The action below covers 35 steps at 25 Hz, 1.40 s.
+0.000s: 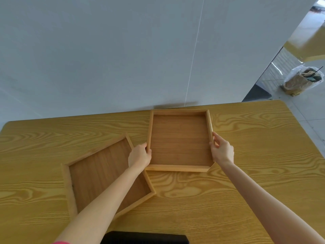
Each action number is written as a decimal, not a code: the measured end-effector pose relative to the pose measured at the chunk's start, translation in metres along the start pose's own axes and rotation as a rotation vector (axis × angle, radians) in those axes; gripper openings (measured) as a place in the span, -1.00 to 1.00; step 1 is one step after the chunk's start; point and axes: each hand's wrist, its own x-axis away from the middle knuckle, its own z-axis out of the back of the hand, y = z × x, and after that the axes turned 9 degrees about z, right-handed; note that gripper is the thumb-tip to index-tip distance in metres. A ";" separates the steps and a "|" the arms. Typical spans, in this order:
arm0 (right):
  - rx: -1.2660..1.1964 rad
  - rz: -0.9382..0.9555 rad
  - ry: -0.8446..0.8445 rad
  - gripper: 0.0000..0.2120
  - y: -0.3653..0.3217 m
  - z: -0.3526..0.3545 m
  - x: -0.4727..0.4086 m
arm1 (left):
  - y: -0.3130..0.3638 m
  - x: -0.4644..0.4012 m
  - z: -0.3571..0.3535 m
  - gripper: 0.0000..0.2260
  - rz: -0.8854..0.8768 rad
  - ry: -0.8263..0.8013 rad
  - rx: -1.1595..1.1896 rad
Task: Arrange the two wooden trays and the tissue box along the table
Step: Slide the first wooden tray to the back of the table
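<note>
The square tray point(179, 140) is sitting at the centre of the frame, its far rim nearly reaching the table's point(255, 155) back edge, its sides running roughly straight up the frame. The left hand point(139, 155) is gripping its left rim, the right hand point(222, 150) its right rim. The second tray point(105, 173), lower left, is lying turned at an angle, its long axis running from lower left to upper right, its near corner pointing lower right. A dark object point(144, 237) is showing at the bottom edge.
</note>
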 end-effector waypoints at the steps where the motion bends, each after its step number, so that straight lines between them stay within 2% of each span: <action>1: -0.014 0.004 -0.017 -0.60 -0.004 -0.007 0.004 | -0.008 -0.001 0.004 -0.60 0.018 0.008 -0.003; 8: -0.054 0.052 -0.118 -0.57 -0.023 -0.053 0.019 | -0.059 -0.008 0.028 -0.64 0.097 0.068 -0.029; 11: 0.005 0.077 -0.153 -0.54 -0.023 -0.057 0.016 | -0.065 -0.006 0.027 -0.67 0.081 0.081 -0.058; 13: 0.113 0.114 -0.204 -0.51 -0.025 -0.056 0.014 | -0.065 -0.003 0.026 -0.58 0.064 0.073 -0.068; 15: 0.291 0.261 -0.245 -0.47 -0.026 -0.053 0.021 | -0.063 0.005 0.025 -0.48 -0.015 0.085 -0.115; 18: 0.493 0.614 -0.355 -0.41 -0.025 -0.054 0.049 | -0.062 0.023 0.016 -0.40 -0.332 0.148 -0.317; 20: 0.616 0.715 -0.499 -0.37 -0.020 -0.061 0.069 | -0.061 0.028 0.006 -0.42 -0.466 0.068 -0.394; 22: 0.702 0.703 -0.584 -0.36 -0.014 -0.070 0.079 | -0.061 0.029 -0.002 -0.42 -0.445 -0.049 -0.451; 24: 0.698 0.678 -0.586 -0.43 -0.012 -0.074 0.076 | -0.063 0.026 -0.006 -0.44 -0.419 -0.127 -0.521; 27: 0.651 0.664 -0.572 -0.51 -0.012 -0.075 0.063 | -0.061 0.023 -0.009 -0.53 -0.402 -0.133 -0.557; 35: 0.638 0.646 -0.582 -0.52 -0.024 -0.080 0.034 | -0.040 -0.001 -0.002 -0.54 -0.370 -0.150 -0.540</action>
